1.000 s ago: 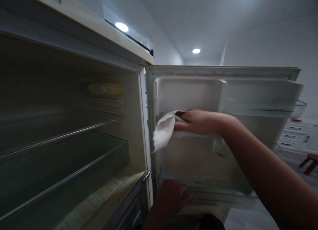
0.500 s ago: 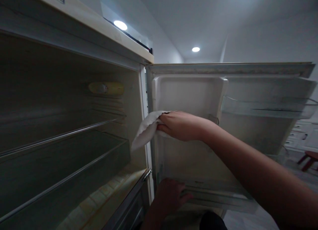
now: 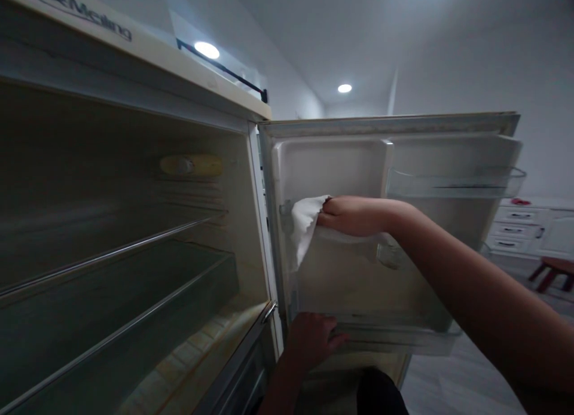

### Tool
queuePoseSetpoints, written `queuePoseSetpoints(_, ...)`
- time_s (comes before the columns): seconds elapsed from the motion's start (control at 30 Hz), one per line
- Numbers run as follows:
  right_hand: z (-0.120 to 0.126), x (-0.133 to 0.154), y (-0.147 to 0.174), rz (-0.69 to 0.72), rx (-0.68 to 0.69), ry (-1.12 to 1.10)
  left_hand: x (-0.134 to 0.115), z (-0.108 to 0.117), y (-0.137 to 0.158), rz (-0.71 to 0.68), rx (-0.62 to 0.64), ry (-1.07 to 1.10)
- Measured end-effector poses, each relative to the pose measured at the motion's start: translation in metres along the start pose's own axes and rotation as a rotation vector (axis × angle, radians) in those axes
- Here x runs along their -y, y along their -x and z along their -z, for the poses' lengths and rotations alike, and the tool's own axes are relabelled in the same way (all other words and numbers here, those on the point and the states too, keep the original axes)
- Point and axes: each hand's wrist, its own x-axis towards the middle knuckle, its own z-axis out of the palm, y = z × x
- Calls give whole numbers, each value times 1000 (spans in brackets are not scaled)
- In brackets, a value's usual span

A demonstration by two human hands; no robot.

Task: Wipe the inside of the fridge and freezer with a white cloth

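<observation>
My right hand (image 3: 352, 216) is closed on a white cloth (image 3: 307, 223), which hangs down from the fingers. The cloth is held in front of the inner side of the open fridge door (image 3: 341, 283), near its hinge side. Whether it touches the door I cannot tell. Lower down, my left hand (image 3: 311, 340) is beside the clear bottom door shelf (image 3: 394, 338), its thumb apart from its fingers and nothing visible in it. It lies in shadow, and contact with the shelf is unclear.
On the left stands the fridge body (image 3: 242, 182) with a glass shelf (image 3: 112, 247), a greenish clear drawer (image 3: 134, 319) and a yellow lamp cover (image 3: 191, 165). A clear door bin (image 3: 448, 182) sits high on the door. Behind are white drawers (image 3: 515, 229) and a red-brown stool (image 3: 556, 271).
My right hand has moved the cloth right, from over the fridge's side edge to the door's inner face. The door is swung further back. My left hand stays low near the bottom shelf.
</observation>
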Motion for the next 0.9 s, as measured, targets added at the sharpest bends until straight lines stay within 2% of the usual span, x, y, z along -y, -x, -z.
queuePoseSetpoints(0.1, 2, -5, 4, 12, 82, -92, 5, -1, 4, -18, 2, 9)
queuePoseSetpoints(0.2, 9, -1, 13, -45, 128, -43, 6, 0, 7, -27, 6, 16)
queuePoseSetpoints(0.27, 14, 2, 24, -77, 150, 85, 5, 1, 6, -10, 12, 15)
queuePoseSetpoints(0.37, 15, 4, 36, -82, 176, 395, 1, 2, 4, 11, 28, 1)
queuePoseSetpoints(0.47, 3, 4, 32, -83, 93, 437, -4, 3, 0, 18, 29, -2)
queuePoseSetpoints(0.67, -27, 14, -19, -183, -273, 162, -15, 0, -9, 34, 5, -22)
queuePoseSetpoints(0.77, -31, 24, -50, -122, -483, 204, -17, -1, -13, 34, 9, -48)
queuePoseSetpoints(0.83, -30, 28, -68, -67, -462, 292, -16, 0, -14, 41, 13, -57)
queuePoseSetpoints(0.9, -27, 28, -81, -89, -386, 328, -14, 1, -13, 42, 18, -62)
